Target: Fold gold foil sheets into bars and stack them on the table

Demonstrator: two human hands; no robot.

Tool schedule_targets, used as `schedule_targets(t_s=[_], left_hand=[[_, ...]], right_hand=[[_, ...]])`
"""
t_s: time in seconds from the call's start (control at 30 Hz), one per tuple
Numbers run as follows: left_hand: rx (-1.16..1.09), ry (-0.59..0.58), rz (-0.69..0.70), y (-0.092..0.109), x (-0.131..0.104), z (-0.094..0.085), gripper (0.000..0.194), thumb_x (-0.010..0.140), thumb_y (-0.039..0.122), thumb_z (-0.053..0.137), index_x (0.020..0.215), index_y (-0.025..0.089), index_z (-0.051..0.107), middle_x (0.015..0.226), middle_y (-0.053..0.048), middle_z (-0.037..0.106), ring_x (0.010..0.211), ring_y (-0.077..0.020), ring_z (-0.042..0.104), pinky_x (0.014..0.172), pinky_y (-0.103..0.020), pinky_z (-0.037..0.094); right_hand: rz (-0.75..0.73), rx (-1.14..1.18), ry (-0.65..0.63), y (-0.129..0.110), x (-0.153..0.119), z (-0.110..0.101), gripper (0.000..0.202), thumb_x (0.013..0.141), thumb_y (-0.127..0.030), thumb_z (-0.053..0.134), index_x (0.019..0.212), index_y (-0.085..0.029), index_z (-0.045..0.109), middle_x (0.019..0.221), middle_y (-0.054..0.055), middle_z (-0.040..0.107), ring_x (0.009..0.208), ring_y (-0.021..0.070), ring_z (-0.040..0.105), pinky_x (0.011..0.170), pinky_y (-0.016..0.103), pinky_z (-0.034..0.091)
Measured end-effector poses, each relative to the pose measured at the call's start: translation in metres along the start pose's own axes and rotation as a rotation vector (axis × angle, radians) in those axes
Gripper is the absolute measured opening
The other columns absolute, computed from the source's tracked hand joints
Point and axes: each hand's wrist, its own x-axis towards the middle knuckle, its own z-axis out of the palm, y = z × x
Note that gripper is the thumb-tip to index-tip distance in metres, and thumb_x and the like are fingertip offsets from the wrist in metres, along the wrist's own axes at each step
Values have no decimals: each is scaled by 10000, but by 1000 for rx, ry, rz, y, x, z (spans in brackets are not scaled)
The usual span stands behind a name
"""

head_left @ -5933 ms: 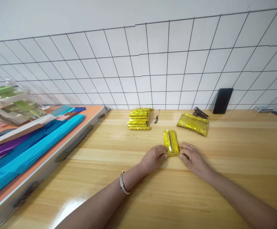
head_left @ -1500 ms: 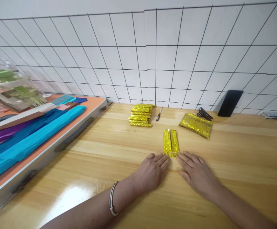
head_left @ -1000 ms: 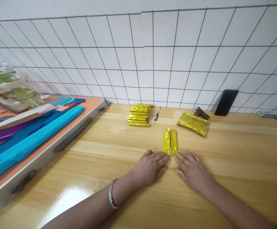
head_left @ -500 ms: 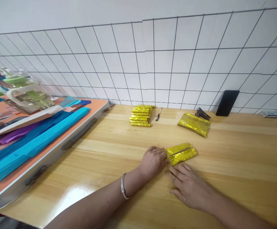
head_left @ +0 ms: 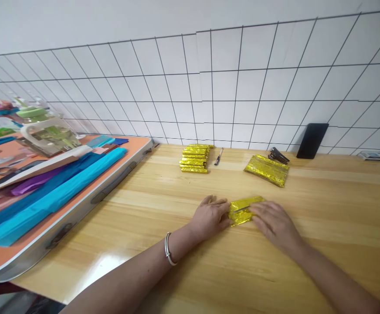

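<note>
A folded piece of shiny gold foil paper (head_left: 239, 217) lies on the wooden table, with a narrow dark gap running along its middle. Bent fingers of my left hand (head_left: 210, 217) grip its left end against the tabletop. Across the right part of the foil lies my right hand (head_left: 276, 224), its fingers stretched out over the surface and covering that end. The undersides of both hands' fingertips are hidden. Behind my right hand rests a flat stack of gold foil pieces (head_left: 266, 170), with a black clip (head_left: 278, 155) beside it.
Several narrow gold foil strips (head_left: 194, 159) are piled near the wall beside a pen (head_left: 219, 156). A black phone (head_left: 312, 141) leans on the tiled wall. To the left, an orange-topped surface (head_left: 137, 146) bears blue paper (head_left: 79, 189), scissors and a clear box (head_left: 48, 137).
My right hand has moved up and right, from the foil's lower left corner onto its right part. My left hand stays at the left end. The view has shifted slightly.
</note>
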Motion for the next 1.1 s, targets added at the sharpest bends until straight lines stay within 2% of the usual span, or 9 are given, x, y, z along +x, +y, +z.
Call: schedule_targets(t_s=[0.1,0.2,0.4,0.53,0.6,0.73,0.87,0.97,1.1], left_hand=[[-3,-15,-9,-1,-1,-1,298,811,444,561,1012,224,548,1116,-46,603,1089,-177,533,1010,-386,288],[-22,-19,-24,-1,-2,0,374,806,466,558,1097,233,520,1137,-56,599,1173,-190,478,1020,-404,270],[-62,-30,-51,0,-2,3,660,727,632,550,1250,251,422,1269,-94,524,1279,-235,366,1064,-450,196],[-87,-77,12,-16,10,4,803,628,724,563,1266,259,414,1299,-90,499,1304,-261,321,1085,-461,146],[-95,-94,48,-30,22,6,739,641,711,564,1230,279,451,1303,-62,500,1299,-260,327,1092,-461,121],[-51,-18,-22,-58,56,12,478,852,576,394,1218,278,472,1248,-55,539,1272,-211,364,1081,-456,123],[-16,-28,-1,-75,86,20,354,902,447,381,1178,265,507,1267,-47,525,1264,-186,370,1055,-425,178],[0,-11,85,-80,93,21,312,908,394,394,1150,248,525,1265,-43,527,1257,-186,367,1025,-397,225],[49,33,159,-80,83,14,274,904,390,403,1037,227,578,1210,-37,552,1156,-211,432,972,-385,288]], right_hand=[[166,-3,80,32,-1,3,314,887,-313,421,1153,-232,567,1138,67,623,1080,234,524,923,437,418],[198,-36,41,48,-2,9,366,885,-350,413,1200,-211,537,1210,76,583,1126,244,494,950,447,397],[184,-157,-91,48,-3,17,447,882,-383,400,1295,-219,448,1320,69,498,1192,261,431,938,459,390],[192,-197,-115,46,-4,15,433,886,-406,391,1259,-208,487,1274,85,537,1159,270,452,916,460,397],[191,-205,-107,43,-4,13,438,878,-430,410,1233,-194,510,1235,98,562,1137,278,462,914,469,393],[153,-161,-119,26,-4,8,432,853,-441,472,1190,-179,539,1200,115,573,1113,288,468,907,479,392],[0,54,-206,0,-2,2,353,871,-356,487,1185,-200,531,1144,84,601,1069,226,496,924,413,402],[-77,182,-220,-8,0,3,310,878,-289,489,1179,-222,521,1081,59,627,1003,193,529,897,371,426],[18,132,-123,1,-2,11,301,883,-234,475,1181,-221,508,1084,61,627,998,190,540,895,373,435]])
